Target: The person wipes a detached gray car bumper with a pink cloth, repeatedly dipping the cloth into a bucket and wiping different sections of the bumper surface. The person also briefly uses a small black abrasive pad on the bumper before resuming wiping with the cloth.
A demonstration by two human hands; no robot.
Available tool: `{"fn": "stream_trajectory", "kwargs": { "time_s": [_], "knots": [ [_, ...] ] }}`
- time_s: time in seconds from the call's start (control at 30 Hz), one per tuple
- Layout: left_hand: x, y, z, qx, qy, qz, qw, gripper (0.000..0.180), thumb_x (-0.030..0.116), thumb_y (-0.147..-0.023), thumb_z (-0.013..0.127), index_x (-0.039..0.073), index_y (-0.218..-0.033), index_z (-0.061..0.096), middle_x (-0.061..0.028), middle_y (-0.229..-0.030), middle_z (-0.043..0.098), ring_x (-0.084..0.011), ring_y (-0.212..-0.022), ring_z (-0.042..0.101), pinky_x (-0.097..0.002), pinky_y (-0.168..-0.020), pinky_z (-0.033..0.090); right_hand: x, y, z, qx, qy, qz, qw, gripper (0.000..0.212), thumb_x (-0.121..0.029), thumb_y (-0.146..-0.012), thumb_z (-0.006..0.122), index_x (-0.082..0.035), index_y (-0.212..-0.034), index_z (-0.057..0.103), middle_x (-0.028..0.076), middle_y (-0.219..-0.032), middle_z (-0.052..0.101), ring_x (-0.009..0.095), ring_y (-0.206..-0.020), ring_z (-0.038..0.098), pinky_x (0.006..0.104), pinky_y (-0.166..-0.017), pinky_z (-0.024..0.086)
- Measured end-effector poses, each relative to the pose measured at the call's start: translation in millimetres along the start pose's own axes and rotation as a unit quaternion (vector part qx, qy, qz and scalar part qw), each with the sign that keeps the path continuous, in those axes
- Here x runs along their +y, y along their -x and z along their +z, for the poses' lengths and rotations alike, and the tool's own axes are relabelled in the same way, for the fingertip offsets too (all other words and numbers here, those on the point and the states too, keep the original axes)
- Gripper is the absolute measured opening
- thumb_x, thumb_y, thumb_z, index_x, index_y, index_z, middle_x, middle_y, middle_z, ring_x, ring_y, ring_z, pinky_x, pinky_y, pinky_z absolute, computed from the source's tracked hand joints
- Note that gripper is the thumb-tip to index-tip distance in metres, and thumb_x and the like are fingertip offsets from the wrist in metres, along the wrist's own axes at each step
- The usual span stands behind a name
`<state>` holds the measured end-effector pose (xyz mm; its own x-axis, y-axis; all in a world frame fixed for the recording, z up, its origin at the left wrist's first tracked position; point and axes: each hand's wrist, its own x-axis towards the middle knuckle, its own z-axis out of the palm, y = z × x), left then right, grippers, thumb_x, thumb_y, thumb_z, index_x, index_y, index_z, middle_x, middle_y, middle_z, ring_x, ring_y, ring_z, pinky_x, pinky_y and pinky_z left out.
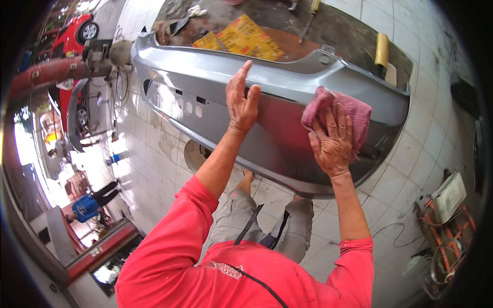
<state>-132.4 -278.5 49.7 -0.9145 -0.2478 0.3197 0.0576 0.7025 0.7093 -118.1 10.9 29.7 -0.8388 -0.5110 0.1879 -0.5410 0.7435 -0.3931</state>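
Observation:
A grey car bumper [280, 123] lies across in front of me, its smooth outer face turned toward me and showing a red reflection. My right hand [333, 139] is spread over a folded pink cloth [359, 110], which it presses against the bumper's right part. Part of the cloth is bunched above the fingertips. At the bumper's upper middle, my left hand [242, 100] is open, fingers extended and thumb apart, with nothing in it. Whether its palm touches the surface I cannot tell.
Behind the bumper, a worktop [354, 38] carries yellow printed sheets [246, 36] and a yellow roll [381, 49]. A round bucket [195, 155] stands on the tiled floor below. An orange metal frame [452, 236] is at right. Red cars [72, 38] and another person [87, 207] are at left.

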Motion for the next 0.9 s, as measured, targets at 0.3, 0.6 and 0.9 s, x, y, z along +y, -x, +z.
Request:
{"fn": "stream_trajectory", "kwargs": {
  "time_s": [0.3, 0.6, 0.9],
  "knots": [
    [-31.1, 132.5, -134.9, 0.038, 0.236, -0.147, 0.960, 0.054, 0.037, -0.114, 0.046, 0.003, -0.157, 0.050, -0.0148, -0.156, 0.055, -0.0300, -0.145, 0.051, -0.0427, -0.113, 0.046, -163.2, -149.4, 87.6, -0.061, 0.076, -0.151, 0.984, 0.056, -0.047, -0.101, 0.062, -0.030, -0.154, 0.058, 0.006, -0.174, 0.032, 0.038, -0.157, 0.033, 0.0558, -0.126, 0.029],
    [-185.3, 310.5, -274.1, -0.097, 0.034, -0.295, 0.950, 0.038, 0.026, -0.109, 0.057, 0.003, -0.137, 0.067, -0.0181, -0.135, 0.069, -0.0362, -0.125, 0.063, -0.0424, -0.108, 0.050, -314.8, -243.9, 193.2, -0.098, 0.154, -0.380, 0.907, 0.056, -0.039, -0.103, 0.061, -0.020, -0.155, 0.056, 0.010, -0.175, 0.028, 0.034, -0.162, 0.024, 0.0525, -0.131, 0.020],
    [-257.0, 390.8, -303.0, 0.021, 0.141, -0.496, 0.856, 0.047, 0.038, -0.112, 0.052, 0.000, -0.131, 0.069, -0.0236, -0.125, 0.072, -0.0415, -0.119, 0.068, -0.0439, -0.103, 0.052, -317.4, -213.0, 233.9, -0.277, 0.065, -0.261, 0.922, 0.085, -0.057, -0.104, 0.053, -0.012, -0.170, 0.023, 0.013, -0.179, 0.012, 0.038, -0.163, 0.020, 0.0480, -0.131, 0.024]
  ]
}}
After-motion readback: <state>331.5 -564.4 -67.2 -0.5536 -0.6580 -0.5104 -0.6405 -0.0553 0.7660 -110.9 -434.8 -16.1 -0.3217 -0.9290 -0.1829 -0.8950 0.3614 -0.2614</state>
